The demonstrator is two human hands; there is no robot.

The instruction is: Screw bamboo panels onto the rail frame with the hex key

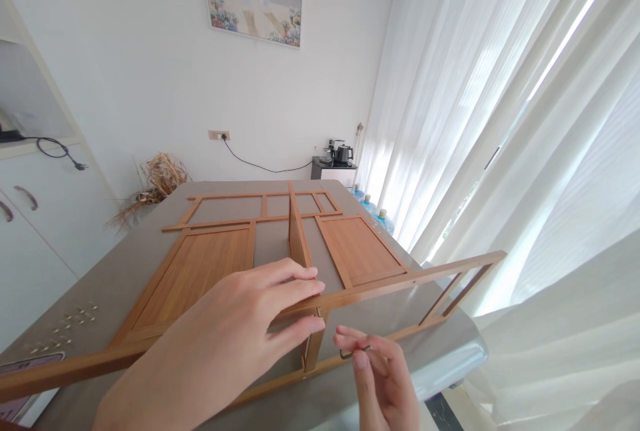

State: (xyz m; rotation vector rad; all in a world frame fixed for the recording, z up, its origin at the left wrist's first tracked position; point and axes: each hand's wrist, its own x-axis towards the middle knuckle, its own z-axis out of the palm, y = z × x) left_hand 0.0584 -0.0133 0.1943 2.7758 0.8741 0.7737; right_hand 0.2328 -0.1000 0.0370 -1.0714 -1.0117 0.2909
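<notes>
Your right fingers (363,364) pinch the bent key (346,356); left fingers (295,296) clamp the likely light, stiff wooden frame (385,288) near its joint.

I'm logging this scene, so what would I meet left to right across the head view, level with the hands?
Small metal fittings, left hand, right hand holding a bent metal tool, white curtain.

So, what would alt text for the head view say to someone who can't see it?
A person's left hand is held against a wooden frame on a grey table, while the right hand has a small bent metal tool in its grip. Flat wooden panels lie beyond; a pale curtain hangs at the picture's right.
</notes>
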